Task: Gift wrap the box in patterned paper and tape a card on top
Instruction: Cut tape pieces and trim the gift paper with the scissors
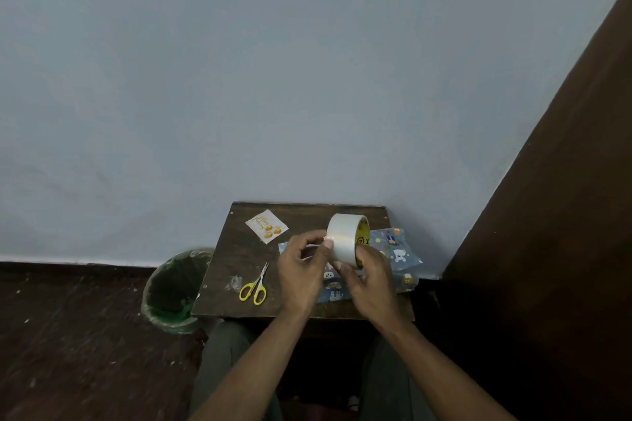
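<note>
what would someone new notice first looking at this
First, the two hands: the right hand grips a roll of clear tape above the small dark table, while the left hand picks at its surface. Under them lies blue patterned paper; a card sits at the far left corner, yellow-handled scissors nearer the front.

Single head-worn wide-angle view, facing forward and down from above the seated person's lap. The small table (219, 284) lies near, low in frame. Wall (239, 79) fills the upper half.

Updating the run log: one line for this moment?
phase: pulling tape | right hand: holds tape roll | left hand: pinches tape end | card, scissors: on table
</note>
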